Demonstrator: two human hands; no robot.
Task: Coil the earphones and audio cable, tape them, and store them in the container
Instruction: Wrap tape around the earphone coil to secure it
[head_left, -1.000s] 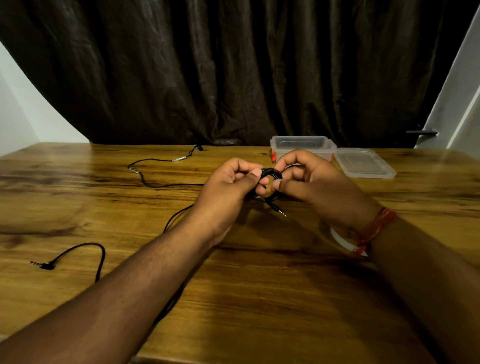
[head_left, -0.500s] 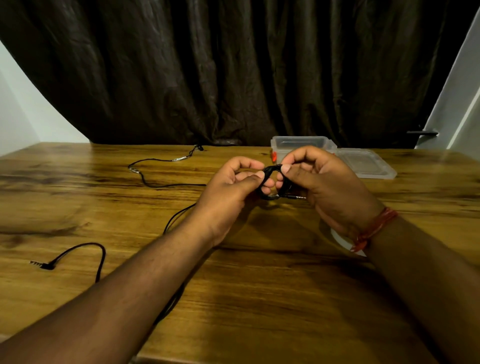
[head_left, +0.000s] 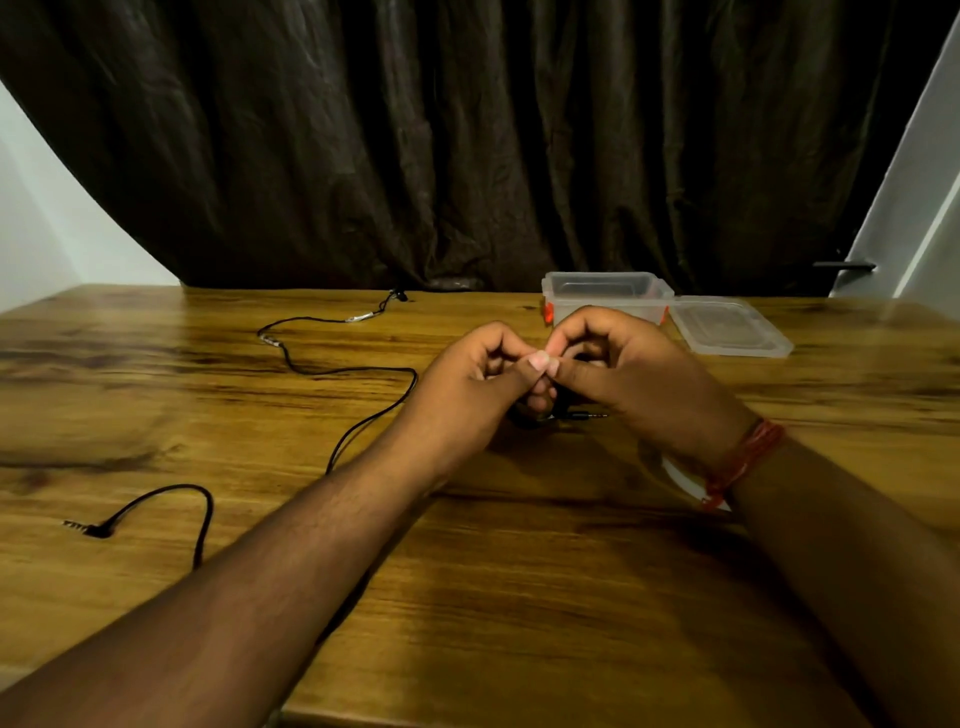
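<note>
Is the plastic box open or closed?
Open. The container has no lid on top, and its clear lid lies flat on the table just to its right.

Glossy grained wooden table, clear plastic container, dark cloth curtain.

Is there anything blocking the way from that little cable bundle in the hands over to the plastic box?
Nothing visible does. Both hands hold the coiled cable just in front of the open box. Its lid lies off to the right, and only bare table lies between.
</note>
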